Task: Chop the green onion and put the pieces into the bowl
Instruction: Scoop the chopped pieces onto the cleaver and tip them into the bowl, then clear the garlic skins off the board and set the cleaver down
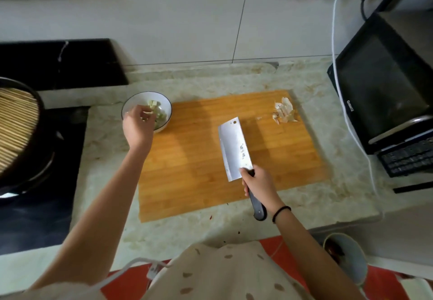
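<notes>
At left of centre in the frame, left grip (137, 126): arm stretched forward from the lower left, wrist bent, hand over the near rim of the bowl (166, 105), fingers bunched and pointing down into it; whether they pinch any pieces cannot be told. Bowl: white with a dark rim, standing on the surface (339, 182) against the upper left corner of the cutting board (187, 170). Green onion pieces (156, 107): pale green and white, chopped, lying inside the bowl just beyond and beneath the left fingertips. At centre right, right grip (260, 182): forearm entering from the lower right, a dark band on the wrist, fingers wrapped closed around the black handle of the cleaver (234, 147). Cleaver: broad steel blade, flat face turned up towards the camera, extending from the hand towards the upper middle of the board; contact with the board cannot be told. The blade is well apart from the bowl, to its right. Upper right corner of board: small heap of pale papery peelings (284, 112). Right edge: black countertop oven (379, 93). Left edge: dark pot (41, 121) on a black stove.
</notes>
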